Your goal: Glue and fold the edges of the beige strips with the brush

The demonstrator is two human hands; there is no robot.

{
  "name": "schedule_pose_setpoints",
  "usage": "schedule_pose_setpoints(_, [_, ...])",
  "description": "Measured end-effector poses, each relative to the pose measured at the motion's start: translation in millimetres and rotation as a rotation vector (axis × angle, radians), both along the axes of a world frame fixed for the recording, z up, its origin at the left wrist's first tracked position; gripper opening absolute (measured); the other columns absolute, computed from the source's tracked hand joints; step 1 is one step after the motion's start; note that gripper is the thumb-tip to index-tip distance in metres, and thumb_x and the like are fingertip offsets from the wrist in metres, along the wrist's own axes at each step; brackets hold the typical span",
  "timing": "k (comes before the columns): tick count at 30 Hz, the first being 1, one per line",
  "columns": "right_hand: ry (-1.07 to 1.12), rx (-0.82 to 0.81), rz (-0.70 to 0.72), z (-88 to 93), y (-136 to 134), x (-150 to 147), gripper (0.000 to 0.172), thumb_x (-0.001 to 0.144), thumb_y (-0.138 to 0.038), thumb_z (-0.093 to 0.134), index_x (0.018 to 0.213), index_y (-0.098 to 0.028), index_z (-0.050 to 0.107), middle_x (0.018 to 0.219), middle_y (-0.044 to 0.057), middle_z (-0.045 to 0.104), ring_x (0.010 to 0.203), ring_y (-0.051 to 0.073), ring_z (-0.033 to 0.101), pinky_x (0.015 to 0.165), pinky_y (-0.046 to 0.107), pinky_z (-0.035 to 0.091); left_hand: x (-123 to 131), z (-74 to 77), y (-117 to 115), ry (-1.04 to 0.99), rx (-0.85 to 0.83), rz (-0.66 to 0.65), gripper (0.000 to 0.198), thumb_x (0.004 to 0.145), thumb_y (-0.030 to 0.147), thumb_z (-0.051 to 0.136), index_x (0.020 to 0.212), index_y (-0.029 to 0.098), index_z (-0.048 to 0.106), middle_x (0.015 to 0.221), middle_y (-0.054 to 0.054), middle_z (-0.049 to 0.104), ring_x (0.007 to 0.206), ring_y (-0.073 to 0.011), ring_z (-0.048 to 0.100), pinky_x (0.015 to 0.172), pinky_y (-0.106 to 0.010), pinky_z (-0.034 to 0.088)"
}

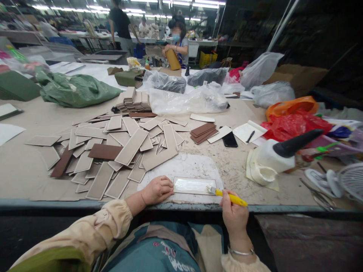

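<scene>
A small rectangular panel (190, 186) with a thin dark edge lies flat near the table's front edge, its face streaked with wet white glue. My left hand (158, 190) is closed at the panel's left end, fingertips on its edge. In my right hand (235, 211) is a paintbrush (231, 197) with a yellow handle, gripped between thumb and fingers. The brush's bristles touch the right end of the panel. Under the panel is a whitish, glue-stained sheet (198, 166). To the left, a loose heap of beige panels (132, 146) includes a few brown ones (104, 151).
A white jug (279, 155) with a black spout stands at right beside a glue-crusted roll (262, 173). Scissors (319, 194) and a white basket (353, 179) lie farther right. A phone (229, 139), plastic bags (187, 100) and a green bag (79, 90) sit behind. Another person works opposite.
</scene>
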State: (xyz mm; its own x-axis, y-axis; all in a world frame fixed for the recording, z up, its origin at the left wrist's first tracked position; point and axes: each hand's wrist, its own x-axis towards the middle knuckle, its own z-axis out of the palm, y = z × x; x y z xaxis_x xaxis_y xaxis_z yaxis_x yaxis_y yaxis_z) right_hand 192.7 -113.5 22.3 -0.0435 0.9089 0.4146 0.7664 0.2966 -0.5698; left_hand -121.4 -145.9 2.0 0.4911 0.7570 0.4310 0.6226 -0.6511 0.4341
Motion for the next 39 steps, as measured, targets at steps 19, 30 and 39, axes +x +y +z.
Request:
schedule_pose_setpoints(19, [0.535,-0.425,0.3,-3.4,-19,-59,0.029,0.092,-0.044,0.046,0.093,-0.017,0.057,0.056,-0.003,0.057,0.046,0.013,0.053,0.048,0.025,0.045,0,2.9,0,0.025,-0.006,-0.021,0.013,0.088,0.021,0.056,0.084,0.017,0.067,0.086,-0.007,0.067,0.086,-0.0168,0.061,0.078,-0.032,0.052])
schedule_pose_setpoints(30, [0.046,-0.019,-0.056,3.2,-4,4,0.043,0.093,-0.048,0.039,0.085,-0.014,0.063,0.052,0.002,0.06,0.048,0.017,0.06,0.049,0.025,0.041,0,-0.6,0,0.014,-0.006,0.001,0.013,0.088,0.023,0.057,0.082,0.018,0.068,0.087,-0.007,0.068,0.087,-0.017,0.062,0.08,-0.032,0.052])
schedule_pose_setpoints(39, [0.06,-0.034,-0.09,2.6,-6,12,0.045,0.093,-0.051,0.038,0.084,-0.014,0.064,0.054,0.003,0.061,0.05,0.017,0.06,0.053,0.025,0.043,0,0.7,-1,0.018,-0.003,-0.003,0.015,0.089,0.024,0.055,0.082,0.018,0.067,0.085,-0.007,0.067,0.085,-0.0165,0.061,0.08,-0.032,0.051])
